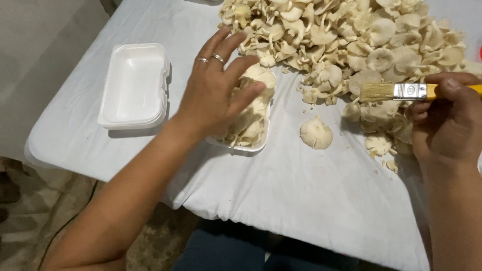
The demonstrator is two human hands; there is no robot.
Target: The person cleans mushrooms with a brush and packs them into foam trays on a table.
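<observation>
Mushrooms (251, 118) heaped in a foam tray (261, 143) mid-worktop lie directly under the left hand (216, 95), fingers spread over them, while the right hand (447, 125) grips a brush (401, 91) pointing left.

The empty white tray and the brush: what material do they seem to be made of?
The empty tray looks like foam plastic: matte white, with thick rounded rims. The brush in the right hand seems to have pale natural-looking bristles, a shiny metal band and a glossy yellow handle, plastic or painted wood.
</observation>
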